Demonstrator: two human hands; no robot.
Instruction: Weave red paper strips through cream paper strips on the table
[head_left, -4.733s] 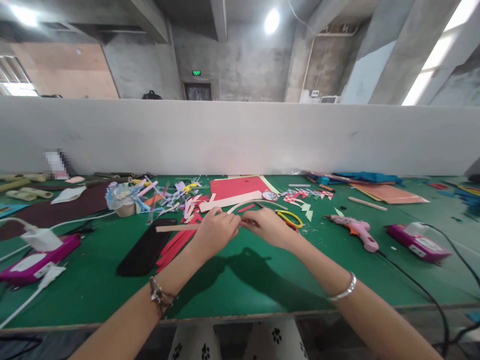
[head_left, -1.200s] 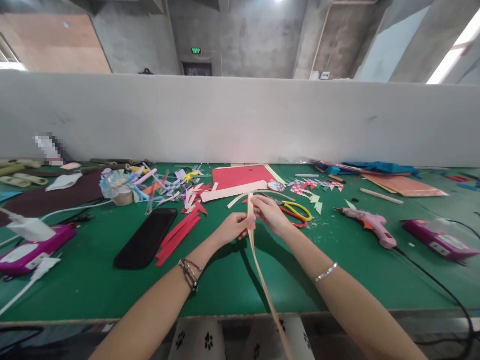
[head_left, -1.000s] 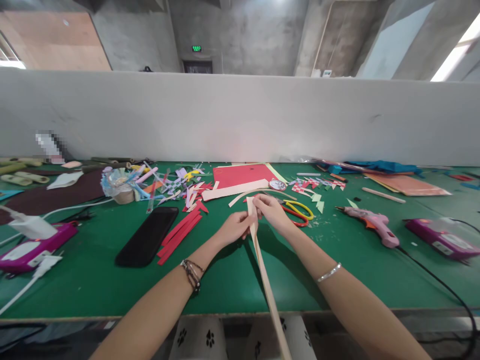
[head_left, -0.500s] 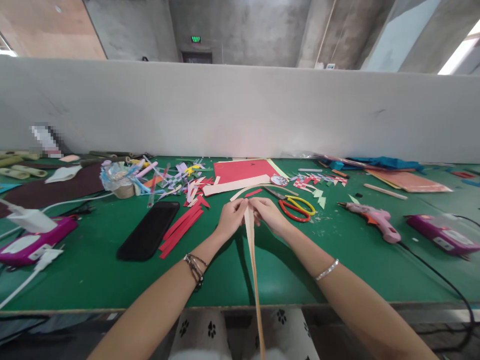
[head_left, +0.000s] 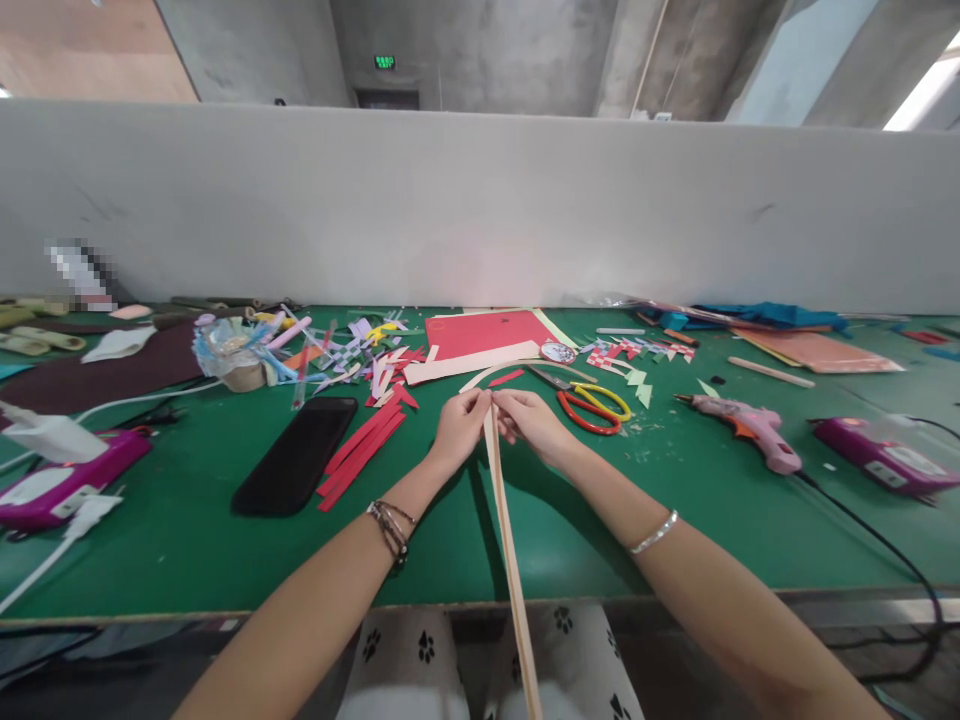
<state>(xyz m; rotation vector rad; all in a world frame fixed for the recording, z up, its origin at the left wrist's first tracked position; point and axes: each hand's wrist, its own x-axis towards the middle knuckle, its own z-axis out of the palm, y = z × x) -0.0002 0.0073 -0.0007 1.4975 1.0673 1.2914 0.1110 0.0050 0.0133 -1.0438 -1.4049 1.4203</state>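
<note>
Both hands meet at the middle of the green table. My left hand [head_left: 459,428] pinches the top end of a long cream paper strip [head_left: 507,540], and my right hand [head_left: 531,424] pinches the same end right beside it. From the fingertips the strip hangs toward me, past the table's front edge and over my lap; a lengthwise fold line runs along it. Just beyond the hands lie a small red paper strip [head_left: 506,378] and a curved cream strip [head_left: 480,377]. Scissors [head_left: 589,408] with red and yellow handles lie right of my right hand.
Left of the hands are red paper strips [head_left: 360,458] and a black phone [head_left: 294,458]. Behind lies red paper [head_left: 484,335]. A pink glue gun [head_left: 746,425] and a purple power strip [head_left: 885,455] are at right, another power strip [head_left: 75,478] at left.
The strip's hanging part has turned, showing more of its width and the fold line. The hands stay together at its top end. The view has shifted slightly.
</note>
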